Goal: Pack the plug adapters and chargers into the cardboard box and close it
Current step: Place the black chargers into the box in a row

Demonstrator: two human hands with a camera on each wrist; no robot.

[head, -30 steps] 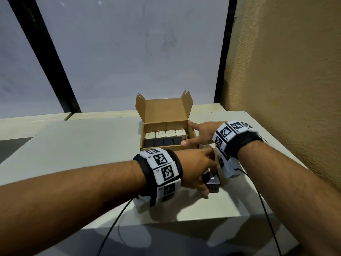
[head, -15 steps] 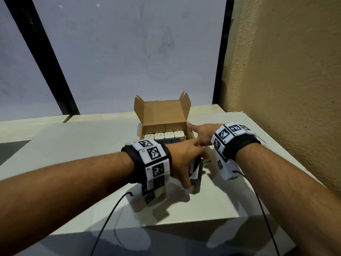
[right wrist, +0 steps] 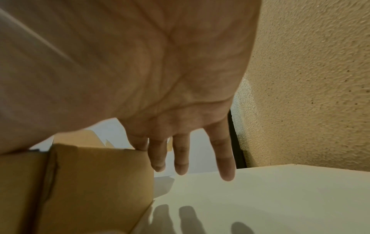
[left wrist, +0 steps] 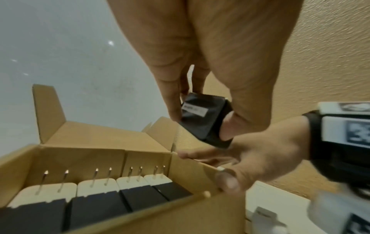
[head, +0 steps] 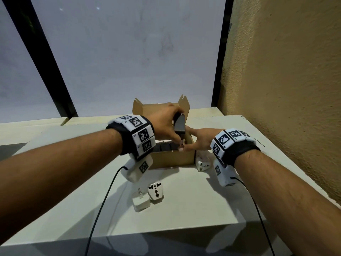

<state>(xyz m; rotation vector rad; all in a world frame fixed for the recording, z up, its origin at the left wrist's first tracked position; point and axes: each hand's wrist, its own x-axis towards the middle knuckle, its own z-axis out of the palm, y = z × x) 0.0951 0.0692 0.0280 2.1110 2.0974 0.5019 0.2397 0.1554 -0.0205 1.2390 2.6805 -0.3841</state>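
Note:
An open cardboard box (head: 173,159) stands mid-table with its lid flap up. Inside, a row of white chargers (left wrist: 96,188) stands prongs-up behind a row of black chargers (left wrist: 96,210). My left hand (head: 166,124) pinches a black charger (head: 179,124) between thumb and fingers, held above the box's right end; its label (left wrist: 195,110) shows in the left wrist view. My right hand (head: 199,139) rests on the box's right wall, fingers (right wrist: 180,158) straight down its outer side, thumb (left wrist: 226,182) at the front corner rim.
On the table in front of the box lie a white universal adapter (head: 156,193) and a white charger (head: 141,202). Another white adapter (head: 203,164) sits by the box's front right corner. A textured wall (head: 286,89) runs close on the right. Cables trail from both wrists.
My left hand has lifted the black charger from the table in front of the box to above its right end. My right hand has stayed at the box's right wall.

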